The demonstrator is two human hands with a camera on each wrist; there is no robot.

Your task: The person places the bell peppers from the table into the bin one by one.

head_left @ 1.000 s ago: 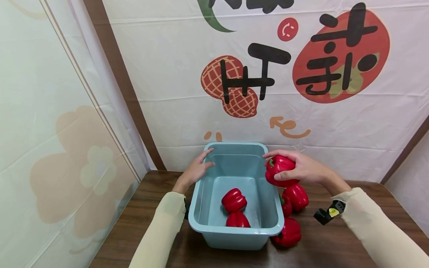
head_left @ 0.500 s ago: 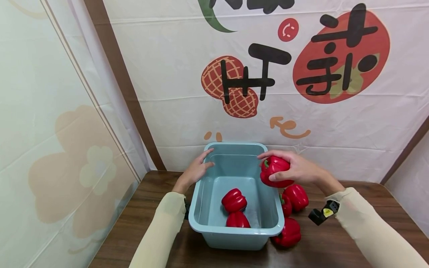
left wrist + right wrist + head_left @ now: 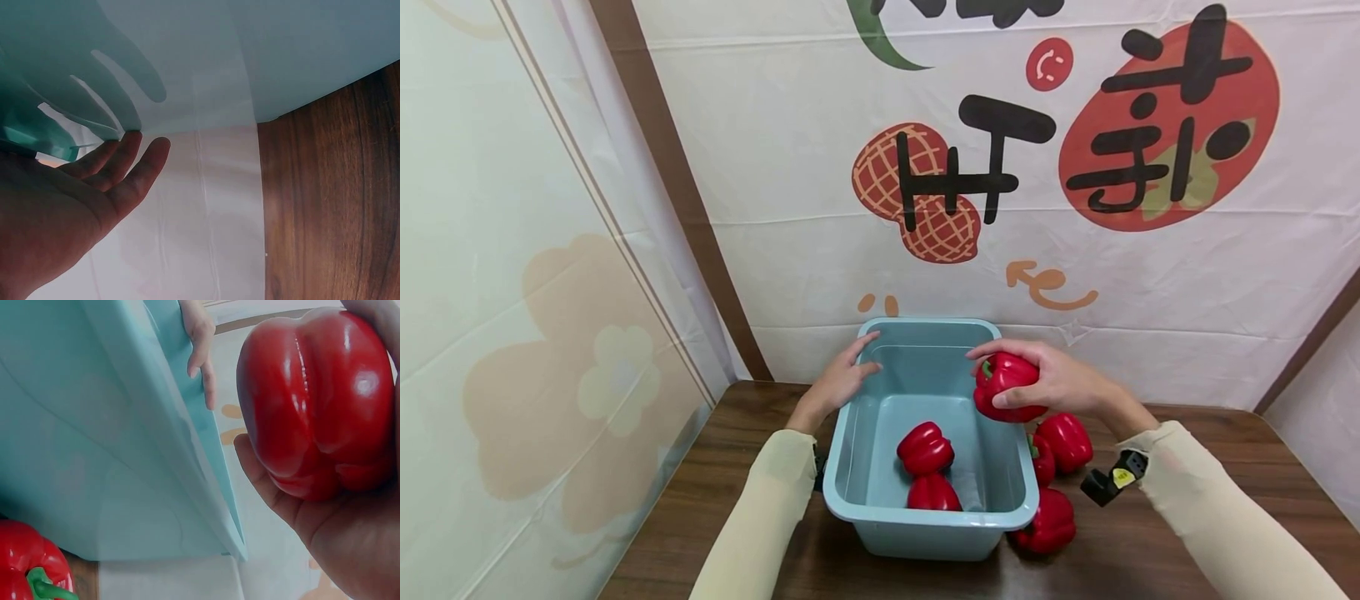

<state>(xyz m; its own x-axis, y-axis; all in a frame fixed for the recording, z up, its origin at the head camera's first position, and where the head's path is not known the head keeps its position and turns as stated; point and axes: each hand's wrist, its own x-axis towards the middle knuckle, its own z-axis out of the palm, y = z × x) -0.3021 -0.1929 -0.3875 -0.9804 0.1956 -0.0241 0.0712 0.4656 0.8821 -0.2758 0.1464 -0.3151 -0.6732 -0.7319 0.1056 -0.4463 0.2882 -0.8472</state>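
In the head view my right hand (image 3: 1051, 379) holds a red bell pepper (image 3: 1006, 385) over the right rim of a light blue basin (image 3: 928, 518). The pepper's green stem points left, and its lobed underside fills the right of the right wrist view. My left hand (image 3: 838, 382) grips the basin's far left rim, thumb over the inside. From the left wrist view, three fingers (image 3: 147, 165) meet the outer wall. Two peppers lie on the basin floor, one pepper (image 3: 925, 448) behind another pepper (image 3: 933, 493).
Beside the basin's right wall, three more peppers lie on the brown wooden table (image 3: 1150, 533): a rear pepper (image 3: 1063, 442), a partly hidden pepper (image 3: 1042, 460) and a front pepper (image 3: 1048, 523). A printed white cloth (image 3: 790, 275) hangs close behind the basin.
My right hand has moved left with the pepper, from beside the basin's right rim to over it. The left hand and the other peppers stay in place.
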